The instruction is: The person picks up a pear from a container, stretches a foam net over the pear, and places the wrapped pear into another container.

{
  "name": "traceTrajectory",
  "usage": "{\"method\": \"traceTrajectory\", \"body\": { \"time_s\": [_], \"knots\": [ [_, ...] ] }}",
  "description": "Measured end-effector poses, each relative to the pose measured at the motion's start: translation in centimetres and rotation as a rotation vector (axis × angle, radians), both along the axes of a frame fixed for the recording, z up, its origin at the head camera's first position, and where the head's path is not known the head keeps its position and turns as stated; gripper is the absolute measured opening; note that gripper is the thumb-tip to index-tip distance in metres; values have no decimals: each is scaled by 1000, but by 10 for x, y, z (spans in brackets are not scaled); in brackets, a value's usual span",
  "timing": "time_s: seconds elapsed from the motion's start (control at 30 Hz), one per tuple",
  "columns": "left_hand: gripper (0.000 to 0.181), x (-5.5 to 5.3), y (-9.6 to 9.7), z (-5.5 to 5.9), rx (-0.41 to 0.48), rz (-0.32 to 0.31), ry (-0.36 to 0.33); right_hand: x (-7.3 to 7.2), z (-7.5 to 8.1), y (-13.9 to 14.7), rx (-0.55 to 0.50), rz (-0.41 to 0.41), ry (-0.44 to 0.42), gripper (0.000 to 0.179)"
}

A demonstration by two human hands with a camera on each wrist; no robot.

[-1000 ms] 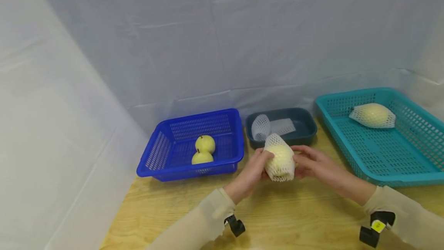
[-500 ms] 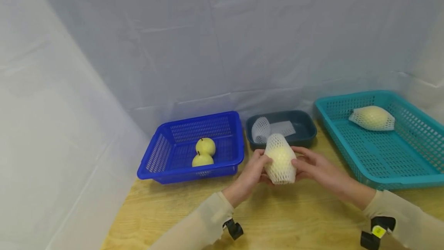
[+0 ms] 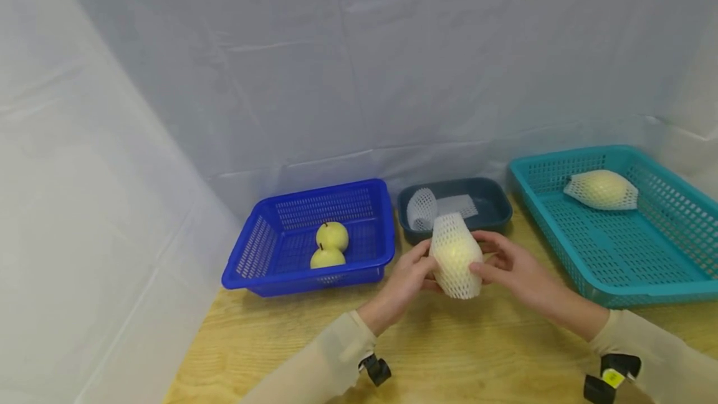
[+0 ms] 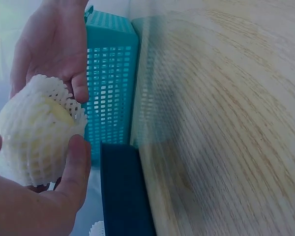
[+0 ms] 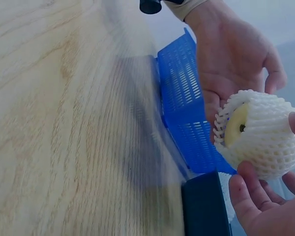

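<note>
We've tilted one netted fruit (image 3: 457,259), left hand (image 3: 405,276) and right hand (image 3: 517,272) fingers gripping it; two bare fruits (image 3: 332,237) lie leftward.

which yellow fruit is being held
The netted fruit between left hand and right hand; the other netted one lies in the turquoise basket, two bare ones in the blue basket.

Yellow fruit (image 4: 62,113) in white netting (image 4: 32,142), left hand (image 4: 46,201) gripping it, right hand (image 4: 54,46) beyond, teal basket (image 4: 132,54), wooden tabletop (image 4: 231,113)
</note>
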State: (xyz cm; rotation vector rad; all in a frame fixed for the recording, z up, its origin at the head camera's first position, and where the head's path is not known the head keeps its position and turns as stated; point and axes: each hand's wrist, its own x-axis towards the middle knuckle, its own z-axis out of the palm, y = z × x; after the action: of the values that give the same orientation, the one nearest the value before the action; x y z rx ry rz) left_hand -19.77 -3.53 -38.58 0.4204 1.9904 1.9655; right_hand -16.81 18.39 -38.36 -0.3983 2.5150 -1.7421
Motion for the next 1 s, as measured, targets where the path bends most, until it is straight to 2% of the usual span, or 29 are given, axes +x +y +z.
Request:
{"method": "traceTrajectory", "body": {
  "time_s": [0.2, 0.37, 0.63, 0.8, 1.0],
  "knots": [
    [56, 1, -1, 0, -25, -38, -2, 1, -1, -1, 50, -15, 67, 65],
    [69, 2, 2, -2, -96, -22, 16, 2, -4, -3, 66, -11, 115, 66],
    [74, 5, 3, -4, -88, -14, 70, 4, -10, -3, 105, 7, 167, 73],
    [79, 5, 2, -6, -130, -8, 137, 5, -10, -1, 106, 41, 190, 69],
    [86, 8, 2, -7, -191, -6, 244, 6, -2, 2, 171, 59, 258, 60]
  ]
}}
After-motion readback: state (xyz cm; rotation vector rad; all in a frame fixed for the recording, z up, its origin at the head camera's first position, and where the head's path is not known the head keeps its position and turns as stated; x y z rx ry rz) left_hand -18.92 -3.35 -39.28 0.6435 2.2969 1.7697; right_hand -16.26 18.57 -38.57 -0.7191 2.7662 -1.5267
